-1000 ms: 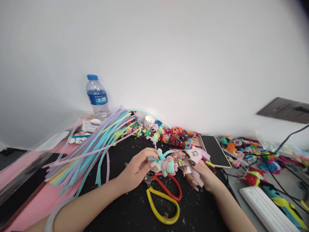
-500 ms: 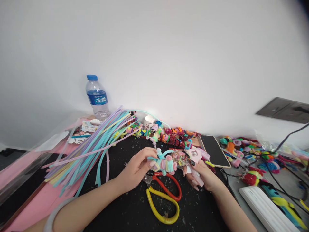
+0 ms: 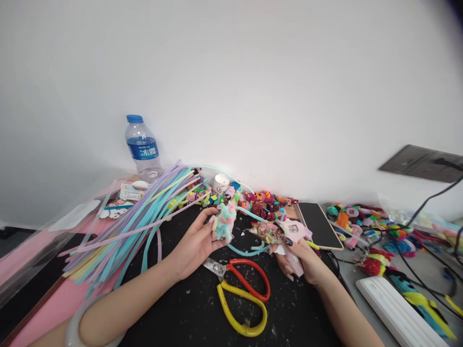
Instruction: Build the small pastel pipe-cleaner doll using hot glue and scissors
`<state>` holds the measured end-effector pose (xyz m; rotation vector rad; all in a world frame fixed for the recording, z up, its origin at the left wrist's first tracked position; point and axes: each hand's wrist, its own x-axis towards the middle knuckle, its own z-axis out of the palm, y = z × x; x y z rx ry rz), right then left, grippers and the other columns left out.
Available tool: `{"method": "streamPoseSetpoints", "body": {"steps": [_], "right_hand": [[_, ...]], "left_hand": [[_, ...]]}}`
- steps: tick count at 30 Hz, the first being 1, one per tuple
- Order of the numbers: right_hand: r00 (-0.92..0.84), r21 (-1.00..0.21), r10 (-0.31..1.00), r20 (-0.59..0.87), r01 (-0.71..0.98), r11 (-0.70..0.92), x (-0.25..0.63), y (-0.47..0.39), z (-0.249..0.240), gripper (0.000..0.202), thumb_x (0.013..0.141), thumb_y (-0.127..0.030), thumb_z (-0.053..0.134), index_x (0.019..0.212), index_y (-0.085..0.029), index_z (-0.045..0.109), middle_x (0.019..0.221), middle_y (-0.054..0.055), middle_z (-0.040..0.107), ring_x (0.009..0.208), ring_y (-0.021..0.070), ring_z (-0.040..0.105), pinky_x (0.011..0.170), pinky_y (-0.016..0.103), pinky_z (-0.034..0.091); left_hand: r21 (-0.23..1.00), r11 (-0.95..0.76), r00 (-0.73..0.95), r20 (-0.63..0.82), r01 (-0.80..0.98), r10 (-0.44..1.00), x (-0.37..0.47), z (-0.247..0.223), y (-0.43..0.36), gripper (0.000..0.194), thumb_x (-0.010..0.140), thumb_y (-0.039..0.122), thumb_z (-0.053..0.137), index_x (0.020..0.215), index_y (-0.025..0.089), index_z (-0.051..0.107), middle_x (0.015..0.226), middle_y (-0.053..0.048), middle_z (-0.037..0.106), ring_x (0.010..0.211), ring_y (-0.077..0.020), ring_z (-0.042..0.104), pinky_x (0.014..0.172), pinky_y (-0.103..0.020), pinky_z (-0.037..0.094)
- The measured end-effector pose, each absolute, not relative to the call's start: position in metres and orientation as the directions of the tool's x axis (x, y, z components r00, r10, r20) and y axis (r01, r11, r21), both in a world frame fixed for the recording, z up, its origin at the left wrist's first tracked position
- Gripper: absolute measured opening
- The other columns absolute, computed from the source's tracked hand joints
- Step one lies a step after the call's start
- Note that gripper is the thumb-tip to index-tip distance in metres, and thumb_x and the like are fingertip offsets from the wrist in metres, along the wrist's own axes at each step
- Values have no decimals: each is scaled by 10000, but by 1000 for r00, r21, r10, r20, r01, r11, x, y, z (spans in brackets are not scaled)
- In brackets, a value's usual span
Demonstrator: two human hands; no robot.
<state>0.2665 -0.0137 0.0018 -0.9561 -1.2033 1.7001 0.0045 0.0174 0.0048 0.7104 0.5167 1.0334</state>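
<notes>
My left hand (image 3: 197,243) pinches a small pastel pipe-cleaner figure (image 3: 224,222) in light blue, pink and yellow, held up in the middle of the work area. Wrapped around the handle of a pale pink glue gun (image 3: 293,230) is my right hand (image 3: 302,260). The gun's nozzle end, crusted with glue and coloured fuzz, points left toward the figure with a gap between them. Light blue pipe-cleaner strands (image 3: 248,251) stretch between the two hands. Scissors (image 3: 248,323) with one red and one yellow handle lie on the black mat (image 3: 188,308) below.
Left of the mat lies a bundle of long pastel pipe cleaners (image 3: 144,221), with a water bottle (image 3: 142,149) behind. Finished figures and a paper cup (image 3: 221,183) line the wall. At right are a phone (image 3: 318,224), more colourful pieces, a white power strip (image 3: 394,308) and black cables.
My left hand has drawn the figure left and slightly up, away from the glue gun's nozzle, and turned it more upright. The right hand with the glue gun has hardly moved.
</notes>
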Motion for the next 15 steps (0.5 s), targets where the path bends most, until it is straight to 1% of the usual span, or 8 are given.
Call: {"method": "streamPoseSetpoints", "body": {"steps": [3, 6, 8, 10, 12, 13, 14, 15], "right_hand": [[-282, -972, 959, -37, -212, -100, 262, -13, 6, 406, 725, -545, 602, 832, -153, 582, 475, -28, 487, 354, 79, 387, 339, 212, 378], [-122, -976, 989, 80, -211, 53, 258, -12, 8, 383, 733, -528, 589, 874, -172, 579, 511, -21, 486, 397, 104, 401, 360, 230, 365], [14, -973, 983, 180, -144, 181, 259, -10, 8, 370, 761, -516, 552, 915, -180, 564, 531, -21, 490, 412, 114, 402, 375, 237, 354], [147, -965, 955, 258, 87, 247, 263, -8, 7, 320, 808, -489, 493, 867, -182, 558, 546, -15, 499, 432, 122, 419, 404, 244, 356], [242, -913, 920, 307, 347, 214, 266, -6, 6, 271, 824, -436, 490, 768, -180, 559, 566, 0, 518, 481, 139, 461, 455, 256, 373], [255, -865, 910, 326, 469, 178, 268, -5, 6, 245, 820, -406, 503, 753, -178, 566, 596, 12, 542, 522, 156, 492, 491, 268, 390], [242, -803, 908, 343, 577, 150, 268, -3, 6, 213, 811, -378, 516, 784, -176, 582, 652, 30, 577, 582, 181, 528, 540, 288, 411], [209, -728, 908, 363, 672, 136, 268, -2, 6, 204, 803, -353, 522, 869, -174, 594, 741, 53, 612, 663, 213, 561, 599, 317, 430]], "left_hand": [[654, 420, 444, -140, -629, 885, 0, 6, 25, 228, 876, 252, 495, 1088, 303, 428, 898, 0, 616, 744, -110, 633, 725, -260, 514], [599, 473, 463, -186, -646, 867, -5, 8, 30, 259, 893, 260, 456, 1147, 309, 439, 937, -10, 609, 685, -88, 607, 660, -220, 529], [566, 502, 489, -190, -654, 851, -7, 10, 31, 260, 898, 247, 442, 1152, 298, 463, 959, -18, 603, 653, -77, 588, 621, -196, 534], [527, 530, 520, -183, -664, 834, -9, 11, 30, 252, 900, 216, 432, 1136, 284, 487, 938, -20, 602, 633, -71, 576, 600, -179, 537], [487, 562, 555, -175, -669, 813, -10, 12, 30, 233, 901, 192, 423, 1105, 262, 513, 907, -20, 601, 623, -69, 570, 597, -174, 542], [471, 580, 577, -171, -665, 799, -11, 12, 29, 216, 902, 195, 420, 1084, 242, 528, 895, -23, 600, 620, -69, 568, 598, -176, 545], [459, 602, 601, -167, -654, 781, -12, 12, 29, 200, 903, 210, 420, 1060, 218, 544, 889, -28, 599, 614, -69, 565, 601, -180, 547], [455, 623, 628, -163, -636, 761, -12, 11, 29, 192, 903, 233, 426, 1034, 193, 560, 890, -34, 599, 606, -68, 560, 604, -184, 548]]}}
